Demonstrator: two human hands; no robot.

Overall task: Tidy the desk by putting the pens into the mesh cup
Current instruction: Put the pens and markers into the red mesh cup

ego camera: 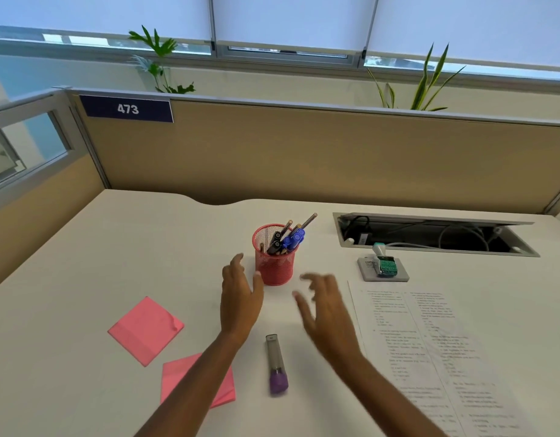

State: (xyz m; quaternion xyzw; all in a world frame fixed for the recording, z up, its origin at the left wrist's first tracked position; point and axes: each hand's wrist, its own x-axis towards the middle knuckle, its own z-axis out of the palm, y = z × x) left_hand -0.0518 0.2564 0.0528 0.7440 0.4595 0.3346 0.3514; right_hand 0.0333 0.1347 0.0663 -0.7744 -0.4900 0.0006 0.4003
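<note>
A red mesh cup (274, 265) stands upright in the middle of the white desk (114, 247). Several pens (289, 236), black and blue, stick out of its top and lean to the right. My left hand (239, 296) is just left of the cup, fingers apart, its thumb near the cup's wall; I cannot tell if it touches. My right hand (324, 307) hovers to the right of the cup and nearer to me, blurred, fingers spread and empty.
A grey tube with a purple cap (276, 365) lies between my forearms. Two pink sticky-note pads (145, 330) (177, 378) lie at the left. A printed sheet (436, 351) covers the right side, with a stamp on a pad (383, 265) and an open cable tray (430, 234) behind it.
</note>
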